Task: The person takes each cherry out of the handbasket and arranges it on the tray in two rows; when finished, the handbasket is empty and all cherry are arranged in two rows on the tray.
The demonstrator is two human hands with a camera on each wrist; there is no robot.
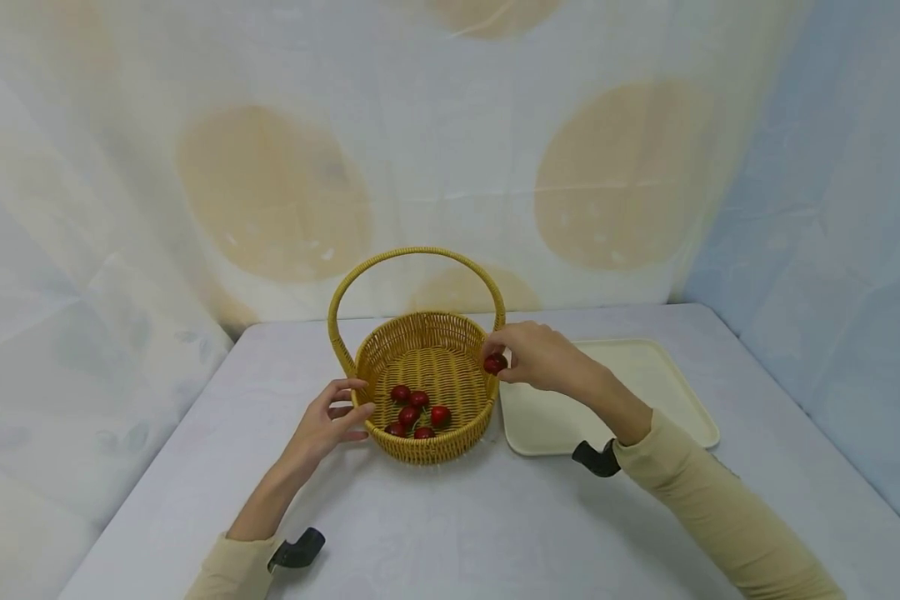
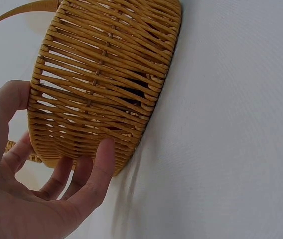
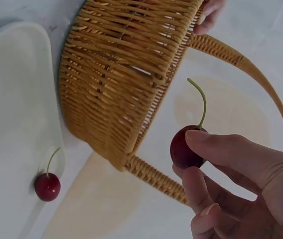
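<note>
A pale table [image 1: 435, 542] carries a yellow wicker basket [image 1: 429, 452] — and, just beside it, a cream tray [image 1: 633, 379].

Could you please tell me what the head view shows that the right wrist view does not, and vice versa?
Only the head view shows the woven floor inside the basket, with cherries in plain sight on it, and both sleeves.

Only the right wrist view shows the cherry on the tray and the green stem of the held cherry.

Both show the basket, its handle, the tray, the right hand pinching the held cherry, and some of the left hand.
</note>
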